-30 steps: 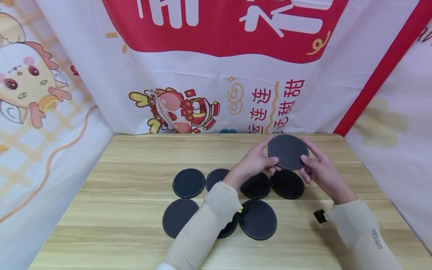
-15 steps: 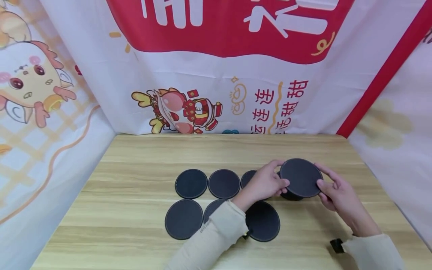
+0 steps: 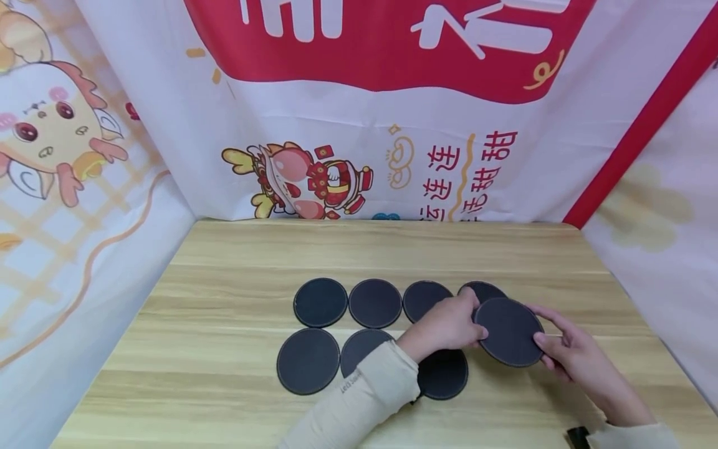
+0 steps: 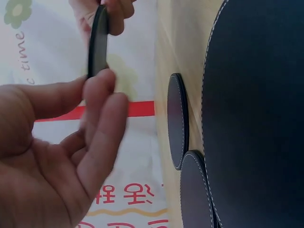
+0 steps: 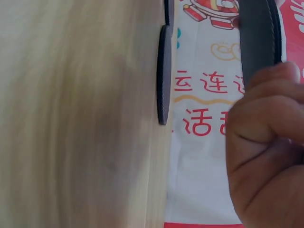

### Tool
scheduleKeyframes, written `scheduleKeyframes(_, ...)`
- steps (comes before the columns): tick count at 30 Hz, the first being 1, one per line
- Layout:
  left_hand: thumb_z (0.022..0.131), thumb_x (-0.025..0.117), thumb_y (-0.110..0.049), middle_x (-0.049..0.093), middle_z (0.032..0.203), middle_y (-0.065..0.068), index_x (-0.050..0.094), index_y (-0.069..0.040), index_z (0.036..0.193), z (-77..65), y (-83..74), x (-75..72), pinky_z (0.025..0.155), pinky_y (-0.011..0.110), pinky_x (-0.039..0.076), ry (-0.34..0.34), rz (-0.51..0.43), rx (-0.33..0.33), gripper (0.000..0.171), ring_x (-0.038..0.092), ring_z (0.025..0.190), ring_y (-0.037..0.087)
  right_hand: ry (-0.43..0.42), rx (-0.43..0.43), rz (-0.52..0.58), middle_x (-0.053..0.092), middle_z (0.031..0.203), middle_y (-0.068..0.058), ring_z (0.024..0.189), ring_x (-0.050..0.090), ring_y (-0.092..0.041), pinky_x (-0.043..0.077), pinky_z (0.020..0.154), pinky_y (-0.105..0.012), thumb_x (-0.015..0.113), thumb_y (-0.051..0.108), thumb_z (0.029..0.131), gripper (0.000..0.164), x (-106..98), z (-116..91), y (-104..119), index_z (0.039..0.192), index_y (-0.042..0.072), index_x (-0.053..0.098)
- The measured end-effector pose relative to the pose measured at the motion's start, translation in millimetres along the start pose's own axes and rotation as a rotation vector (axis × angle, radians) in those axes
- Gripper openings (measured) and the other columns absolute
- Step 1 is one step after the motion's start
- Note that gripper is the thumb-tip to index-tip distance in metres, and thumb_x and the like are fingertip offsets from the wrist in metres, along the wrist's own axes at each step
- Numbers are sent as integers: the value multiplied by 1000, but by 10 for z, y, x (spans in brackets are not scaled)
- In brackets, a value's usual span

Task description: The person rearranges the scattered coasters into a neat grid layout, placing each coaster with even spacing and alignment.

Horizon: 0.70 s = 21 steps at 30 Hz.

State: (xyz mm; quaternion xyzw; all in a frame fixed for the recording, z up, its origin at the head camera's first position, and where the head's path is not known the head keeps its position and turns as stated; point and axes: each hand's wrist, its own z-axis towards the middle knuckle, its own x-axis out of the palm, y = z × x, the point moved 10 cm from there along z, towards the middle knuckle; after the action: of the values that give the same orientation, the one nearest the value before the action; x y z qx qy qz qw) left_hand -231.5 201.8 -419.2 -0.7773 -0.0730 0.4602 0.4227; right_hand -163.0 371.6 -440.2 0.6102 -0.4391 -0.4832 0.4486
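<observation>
Both hands hold one round black coaster (image 3: 510, 332) with stitched edging, raised above the table. My left hand (image 3: 449, 321) pinches its left edge, and my right hand (image 3: 580, 365) grips the right edge between thumb and fingers. The left wrist view shows this coaster (image 4: 98, 45) edge-on between the left thumb and fingers. In the right wrist view the coaster (image 5: 259, 45) rises above the curled right hand (image 5: 266, 142). Beneath and behind it, the back row's rightmost coaster (image 3: 481, 290) is partly covered.
Several matching coasters lie flat in two rows: a back row with a left-end coaster (image 3: 320, 303), and a front row from a left coaster (image 3: 308, 362) to a right one (image 3: 444, 375). My left sleeve (image 3: 359, 399) hides part of the front row. A printed cloth (image 3: 314, 112) hangs behind the table (image 3: 224, 268).
Both hands have brought the held coaster forward and to the right, from above the far side of the back row toward the front row's right end. The coasters on the table stay put.
</observation>
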Motion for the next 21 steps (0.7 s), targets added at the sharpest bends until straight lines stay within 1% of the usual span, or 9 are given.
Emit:
scheduleKeyframes(4,94,73,-26,62,62,-8,53,-14,105,-34,-1,126,58,21,46,88,201,5,25,57,59,8,90,78,-75,53,62,-2,44,39,-10,25,33,-36,51,17,108,44,26,-49,-116,150,29,42)
scheduleKeyframes(7,96,72,-27,61,56,-5,56,-13,95,-69,40,251,50,21,49,173,243,-13,22,58,50,10,184,109,-93,53,64,-3,46,41,-12,30,35,-29,49,17,108,45,79,-85,-182,150,30,41)
scheduleKeyframes(9,96,72,-29,59,53,-4,58,-12,87,-91,78,332,44,22,50,218,267,-36,24,57,45,10,234,115,-107,53,64,-3,46,41,-10,34,36,-25,49,15,108,44,122,-104,-217,149,30,42)
scheduleKeyframes(13,94,74,-35,60,53,-1,64,-12,71,-125,164,477,41,26,51,280,322,-85,34,57,42,11,298,102,-144,54,62,-1,44,42,-7,40,38,-22,49,11,107,43,219,-129,-260,149,15,39)
scheduleKeyframes(15,93,75,-37,63,56,-1,64,-12,77,-133,198,525,41,28,51,287,353,-104,31,59,43,13,304,119,-172,54,62,-2,44,43,-7,40,39,-22,48,8,107,44,249,-137,-288,149,8,35)
scheduleKeyframes(17,92,76,-37,64,60,0,64,-12,94,-140,226,552,41,29,50,285,356,-124,27,60,43,14,300,139,-195,55,62,-5,42,42,-8,40,39,-22,47,6,107,45,268,-144,-314,149,4,33)
scheduleKeyframes(18,91,76,-37,65,62,0,63,-12,108,-143,236,559,40,29,50,281,357,-134,33,60,44,14,294,153,-206,55,62,-6,42,42,-8,40,39,-22,47,5,106,46,273,-146,-332,150,4,31)
scheduleKeyframes(19,91,77,-36,65,62,0,59,-12,123,-145,243,564,40,29,49,276,354,-142,44,59,44,15,289,162,-219,55,62,-7,42,43,-9,40,38,-23,46,4,106,47,279,-144,-342,150,3,30)
scheduleKeyframes(21,91,77,-36,64,63,1,42,-15,147,-141,258,576,40,29,49,267,360,-164,69,58,44,15,266,182,-246,56,63,-9,42,44,-11,41,37,-25,46,2,105,49,276,-138,-363,151,3,29)
